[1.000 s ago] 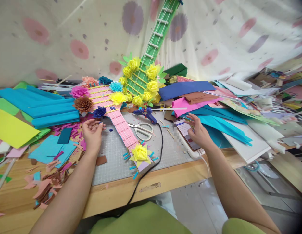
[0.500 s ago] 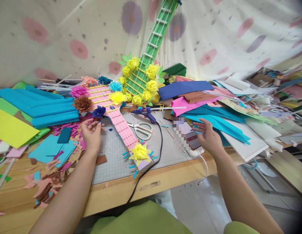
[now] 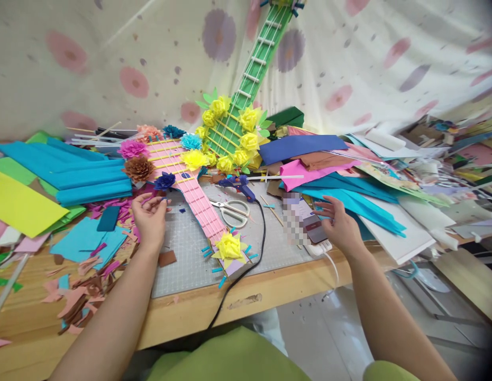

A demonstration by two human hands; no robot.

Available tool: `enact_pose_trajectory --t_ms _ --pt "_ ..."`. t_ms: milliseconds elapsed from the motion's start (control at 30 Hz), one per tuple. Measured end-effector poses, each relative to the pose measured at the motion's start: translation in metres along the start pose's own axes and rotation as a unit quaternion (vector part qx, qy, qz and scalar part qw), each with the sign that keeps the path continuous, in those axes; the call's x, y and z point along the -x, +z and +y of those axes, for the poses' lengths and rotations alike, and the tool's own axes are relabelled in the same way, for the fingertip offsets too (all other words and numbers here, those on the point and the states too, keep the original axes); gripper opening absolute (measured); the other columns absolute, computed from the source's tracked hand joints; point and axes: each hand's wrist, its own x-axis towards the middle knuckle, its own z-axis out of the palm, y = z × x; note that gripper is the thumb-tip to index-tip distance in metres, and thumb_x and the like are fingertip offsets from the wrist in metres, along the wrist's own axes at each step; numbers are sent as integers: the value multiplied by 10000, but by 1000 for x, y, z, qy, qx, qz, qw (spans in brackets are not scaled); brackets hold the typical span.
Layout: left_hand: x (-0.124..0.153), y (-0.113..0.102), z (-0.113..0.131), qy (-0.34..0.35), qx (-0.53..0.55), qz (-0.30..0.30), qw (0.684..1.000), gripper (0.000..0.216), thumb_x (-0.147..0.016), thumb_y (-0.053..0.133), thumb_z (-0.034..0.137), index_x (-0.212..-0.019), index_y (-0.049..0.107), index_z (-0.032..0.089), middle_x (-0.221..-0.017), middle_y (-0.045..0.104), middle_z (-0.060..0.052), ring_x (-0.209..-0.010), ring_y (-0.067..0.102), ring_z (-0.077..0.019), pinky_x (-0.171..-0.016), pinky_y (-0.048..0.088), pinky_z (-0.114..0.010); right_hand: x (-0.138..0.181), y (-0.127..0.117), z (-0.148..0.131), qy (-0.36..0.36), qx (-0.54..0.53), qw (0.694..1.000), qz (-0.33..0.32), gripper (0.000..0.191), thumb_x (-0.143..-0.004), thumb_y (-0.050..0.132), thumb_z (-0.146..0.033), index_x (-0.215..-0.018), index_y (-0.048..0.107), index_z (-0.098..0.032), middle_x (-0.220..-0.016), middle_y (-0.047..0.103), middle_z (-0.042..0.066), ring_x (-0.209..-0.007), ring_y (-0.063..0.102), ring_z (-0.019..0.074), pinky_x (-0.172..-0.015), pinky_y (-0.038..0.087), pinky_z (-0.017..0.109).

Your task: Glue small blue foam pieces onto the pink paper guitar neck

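My left hand (image 3: 149, 217) rests on the grey cutting mat (image 3: 190, 254) beside the pink paper guitar (image 3: 190, 190), fingers curled around a small strip of paper. My right hand (image 3: 341, 227) lies against the right edge of a phone (image 3: 309, 225) on the table, thumb and fingers spread over it. A green paper guitar (image 3: 246, 90) with yellow paper flowers leans against the cloth backdrop behind the pink one. Paper flowers in several colours ring the pink guitar's body.
Scissors (image 3: 230, 210) and a blue glue gun (image 3: 238, 185) with a black cord (image 3: 254, 264) lie on the mat. Blue, yellow and green paper sheets (image 3: 63, 174) are stacked left; scraps (image 3: 79, 286) litter the wooden table. Piles of coloured paper (image 3: 349, 174) fill the right.
My right hand slid from above the phone's screen to its right side. The left hand stayed put; the camera tilted slightly.
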Motion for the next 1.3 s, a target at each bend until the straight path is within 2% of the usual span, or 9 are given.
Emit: enact_pose_trajectory --t_ms 133,267,467,633,800,900,1000,1133,1300 --pt "2 1 3 4 -5 0 1000 407 -626 632 125 -939 385 207 -759 592 30 -645 627 -89 -516 493 -180 -6 5 -20 13 -63 998 15 540 -689 440 -104 -1215 400 -216 -1119 633 114 -942 668 226 -765 548 393" --pt "5 2 5 -10 -7 -21 1000 407 -619 628 129 -940 392 209 -772 605 16 -654 622 -101 -529 496 -200 -24 38 -52 26 -184 982 -39 395 -758 503 -256 -1146 456 -205 -1166 595 131 -1055 613 222 -874 515 407" --pt "4 1 4 -44 34 -47 997 468 -576 662 117 -946 389 210 -774 615 16 -627 622 -94 -562 511 -214 -58 105 -91 91 -185 978 -43 654 -651 670 -509 -1164 486 -147 -1223 547 194 -1115 557 279 -943 458 451" --pt "6 1 2 -63 46 -77 994 493 -562 691 156 -952 394 212 -735 603 31 -619 639 -109 -557 524 -225 -81 129 -118 71 -178 979 -73 623 -623 678 -574 -1083 570 -167 -1083 641 137 -981 610 260 -859 480 420" --pt "11 2 3 -87 34 -95 991 424 -565 695 208 -909 446 201 -732 583 27 -635 645 -121 -501 508 -204 -98 142 -136 77 -171 972 -140 467 -616 693 -532 -898 663 -160 -891 696 99 -830 632 252 -745 477 376" --pt "11 3 3 -110 42 -96 988 400 -554 694 223 -879 464 197 -694 564 36 -652 646 -132 -497 511 -210 -98 146 -139 99 -206 966 -123 391 -587 714 -504 -755 671 -154 -669 665 57 -648 602 207 -609 450 315" --pt "10 2 6 -136 39 -106 984 431 -547 700 242 -908 470 195 -694 572 36 -653 649 -141 -492 515 -224 -91 140 -144 121 -300 941 -105 444 -585 698 -553 -730 663 -135 -491 558 7 -476 493 137 -485 378 269" --pt "11 0 10 -143 26 -125 981 496 -543 720 258 -973 483 188 -740 602 15 -647 645 -136 -504 521 -236 -76 128 -161 68 -419 892 -154 430 -616 686 -548 -750 675 -139 -524 569 6 -462 442 100 -463 353 251" --pt "11 0 6 -105 27 -122 987 551 -520 741 236 -990 456 198 -759 615 20 -591 618 -98 -603 539 -271 -63 126 -185 31 -429 873 -230 399 -570 746 -482 -798 691 -159 -603 618 2 -514 491 109 -493 398 253"
